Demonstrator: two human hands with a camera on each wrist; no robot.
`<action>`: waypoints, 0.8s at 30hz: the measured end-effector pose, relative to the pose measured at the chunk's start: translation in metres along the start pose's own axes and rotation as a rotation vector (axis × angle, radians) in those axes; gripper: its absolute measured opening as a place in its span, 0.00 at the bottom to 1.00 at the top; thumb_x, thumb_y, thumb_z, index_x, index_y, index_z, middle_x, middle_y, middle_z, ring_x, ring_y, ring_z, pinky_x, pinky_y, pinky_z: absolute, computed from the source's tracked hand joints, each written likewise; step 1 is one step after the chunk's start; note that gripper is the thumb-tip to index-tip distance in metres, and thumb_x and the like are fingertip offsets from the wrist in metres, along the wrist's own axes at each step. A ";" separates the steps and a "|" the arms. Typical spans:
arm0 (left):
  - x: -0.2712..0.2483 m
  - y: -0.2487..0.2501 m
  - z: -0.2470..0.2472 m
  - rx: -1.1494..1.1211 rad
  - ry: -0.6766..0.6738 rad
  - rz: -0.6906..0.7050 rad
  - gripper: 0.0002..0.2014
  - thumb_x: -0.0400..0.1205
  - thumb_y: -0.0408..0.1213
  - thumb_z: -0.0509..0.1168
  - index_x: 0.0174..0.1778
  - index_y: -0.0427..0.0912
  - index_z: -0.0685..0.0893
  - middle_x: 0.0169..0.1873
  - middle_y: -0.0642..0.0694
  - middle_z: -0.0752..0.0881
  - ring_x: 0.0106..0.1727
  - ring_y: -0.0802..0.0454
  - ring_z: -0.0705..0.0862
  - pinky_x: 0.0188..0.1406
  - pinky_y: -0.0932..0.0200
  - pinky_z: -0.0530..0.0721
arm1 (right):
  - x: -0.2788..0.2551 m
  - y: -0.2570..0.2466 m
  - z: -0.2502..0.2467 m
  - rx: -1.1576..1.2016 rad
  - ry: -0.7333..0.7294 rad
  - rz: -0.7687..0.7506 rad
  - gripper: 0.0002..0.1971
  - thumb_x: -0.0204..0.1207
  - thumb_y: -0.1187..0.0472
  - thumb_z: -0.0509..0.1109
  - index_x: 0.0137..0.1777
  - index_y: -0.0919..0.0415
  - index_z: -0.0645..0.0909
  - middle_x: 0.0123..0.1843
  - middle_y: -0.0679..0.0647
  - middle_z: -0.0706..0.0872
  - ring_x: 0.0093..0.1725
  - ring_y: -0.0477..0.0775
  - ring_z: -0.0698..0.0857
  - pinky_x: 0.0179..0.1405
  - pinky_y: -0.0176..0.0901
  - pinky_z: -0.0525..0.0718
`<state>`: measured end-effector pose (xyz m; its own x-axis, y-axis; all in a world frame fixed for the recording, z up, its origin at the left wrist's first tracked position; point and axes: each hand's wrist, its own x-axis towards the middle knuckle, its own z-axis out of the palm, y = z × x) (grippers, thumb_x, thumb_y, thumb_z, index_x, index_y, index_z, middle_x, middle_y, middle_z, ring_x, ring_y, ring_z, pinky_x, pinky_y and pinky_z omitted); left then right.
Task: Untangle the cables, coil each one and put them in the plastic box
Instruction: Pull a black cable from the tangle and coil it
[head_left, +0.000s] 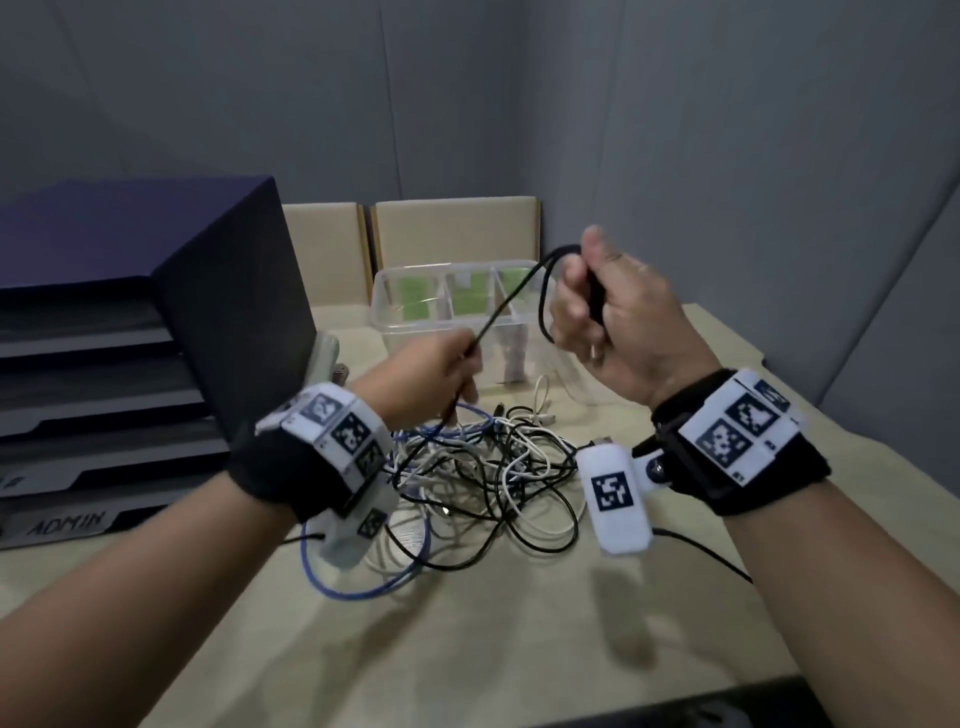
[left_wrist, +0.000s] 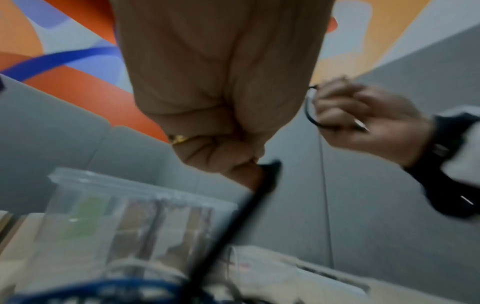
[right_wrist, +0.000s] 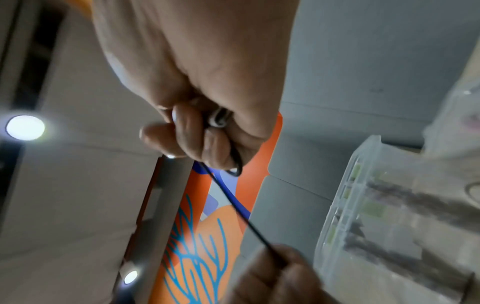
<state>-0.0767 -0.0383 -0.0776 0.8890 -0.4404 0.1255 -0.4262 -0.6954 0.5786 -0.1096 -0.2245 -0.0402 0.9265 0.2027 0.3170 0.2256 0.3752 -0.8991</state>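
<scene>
A thin black cable (head_left: 511, 296) runs taut between both hands above the table. My right hand (head_left: 602, 317) is raised in front of the plastic box and grips a small loop of it, seen again in the right wrist view as the black cable (right_wrist: 241, 207) leaving the curled fingers (right_wrist: 207, 139). Lower and to the left, my left hand (head_left: 441, 374) pinches the same cable (left_wrist: 233, 222), which drops from there into the tangle of black, white and blue cables (head_left: 483, 467) on the table. The clear plastic box (head_left: 441, 306) with dividers stands behind the tangle.
A dark stack of letter trays (head_left: 130, 332) fills the left side of the table. Cardboard panels (head_left: 452, 234) lean against the grey wall behind the box. A blue cable loop (head_left: 363, 587) lies toward the near edge. The table (head_left: 493, 649) shows light wood in front.
</scene>
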 end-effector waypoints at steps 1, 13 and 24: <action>-0.004 0.001 0.010 0.007 -0.040 0.006 0.06 0.86 0.40 0.56 0.47 0.45 0.75 0.38 0.48 0.87 0.25 0.62 0.83 0.21 0.70 0.76 | 0.003 -0.002 0.001 0.055 0.043 -0.028 0.18 0.86 0.51 0.53 0.37 0.57 0.74 0.28 0.52 0.83 0.19 0.46 0.71 0.19 0.37 0.59; -0.038 0.008 -0.006 0.464 -0.185 0.058 0.08 0.85 0.43 0.58 0.50 0.47 0.82 0.43 0.52 0.83 0.44 0.53 0.80 0.46 0.59 0.75 | 0.006 0.019 -0.025 -1.090 0.111 -0.033 0.14 0.86 0.59 0.57 0.47 0.59 0.84 0.33 0.39 0.87 0.36 0.40 0.85 0.38 0.43 0.78; 0.012 0.044 -0.040 0.014 0.439 0.186 0.05 0.86 0.38 0.57 0.48 0.44 0.78 0.36 0.50 0.84 0.33 0.52 0.85 0.34 0.56 0.85 | -0.017 0.020 -0.024 -0.491 -0.036 0.091 0.21 0.86 0.51 0.54 0.34 0.61 0.74 0.18 0.44 0.66 0.21 0.46 0.63 0.28 0.41 0.67</action>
<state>-0.0780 -0.0511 -0.0187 0.7831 -0.2784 0.5561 -0.5840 -0.6364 0.5039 -0.1137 -0.2418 -0.0704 0.9399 0.2494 0.2332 0.2676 -0.1138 -0.9568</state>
